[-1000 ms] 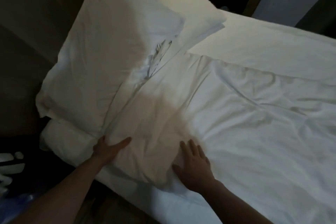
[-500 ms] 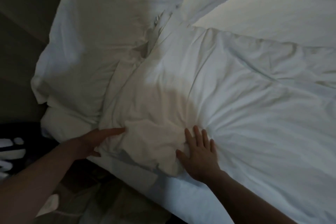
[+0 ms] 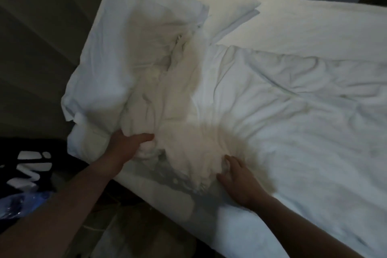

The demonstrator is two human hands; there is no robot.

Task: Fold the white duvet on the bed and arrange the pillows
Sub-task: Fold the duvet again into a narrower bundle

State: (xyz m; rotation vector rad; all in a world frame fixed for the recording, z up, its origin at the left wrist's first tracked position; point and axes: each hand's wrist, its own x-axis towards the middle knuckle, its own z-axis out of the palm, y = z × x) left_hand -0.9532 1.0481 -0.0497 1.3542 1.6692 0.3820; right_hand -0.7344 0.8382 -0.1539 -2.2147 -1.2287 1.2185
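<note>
black bag with white lettering (image 3: pixel 29 165), blue plastic (image 3: pixel 18 205) on floor.

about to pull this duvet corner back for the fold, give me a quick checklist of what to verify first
1. Left hand grips the bunched duvet corner: ok.
2. Right hand has hold of the duvet: ok, fingers curled into it.
3. Near pillow clear of the duvet: not ok, they touch.
4. Far pillow clear: ok.
5. Duvet lying smooth: not ok, wrinkled.
6. Far duvet edge free: cannot tell.
</note>
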